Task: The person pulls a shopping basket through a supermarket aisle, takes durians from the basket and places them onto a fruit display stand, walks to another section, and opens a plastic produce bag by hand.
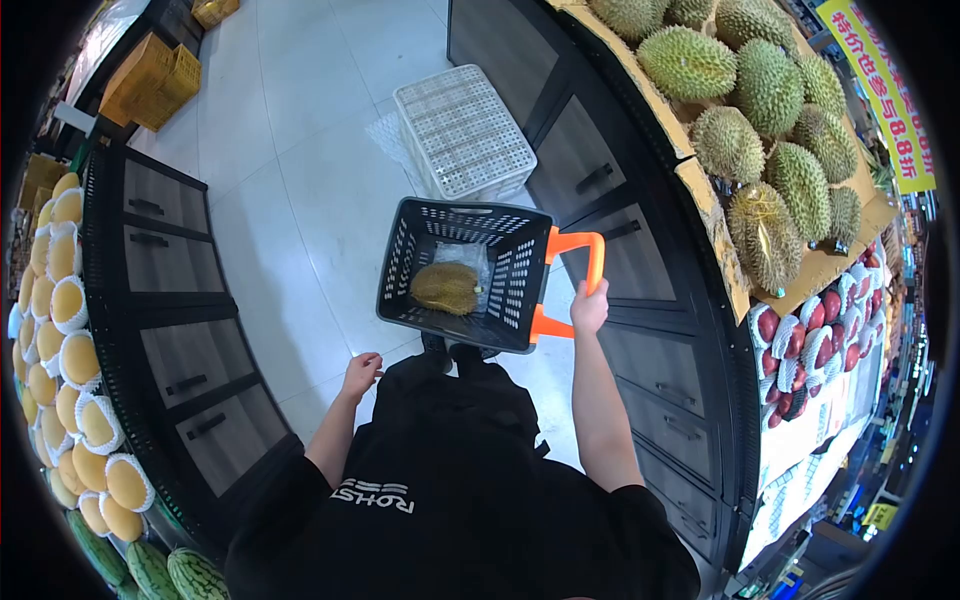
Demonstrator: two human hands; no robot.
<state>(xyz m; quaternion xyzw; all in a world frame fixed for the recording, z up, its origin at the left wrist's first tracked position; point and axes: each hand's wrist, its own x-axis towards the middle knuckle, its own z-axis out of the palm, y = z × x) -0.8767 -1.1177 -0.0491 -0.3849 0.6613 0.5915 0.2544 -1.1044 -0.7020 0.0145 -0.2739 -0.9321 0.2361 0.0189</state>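
My right hand (590, 306) is wrapped round the orange handle (597, 262) of a black shopping basket (400, 225). The basket is in front of my legs, its perforated walls facing up toward me. Inside lies a brownish-green durian (444, 288), with clear plastic wrapping (474, 259) beside and partly behind it. Off to the left of my body hangs my left hand (362, 376), holding nothing, its fingers loosely bent and a little apart. It is near the basket's lower left corner but not touching it.
Beyond the basket, a white plastic crate (466, 130) stands on the tiled floor (300, 130). On the right, durians (768, 88) and net-wrapped red fruit (815, 335) top dark cabinets (600, 160). Yellow melons (85, 360) and watermelons (150, 570) line the left counter.
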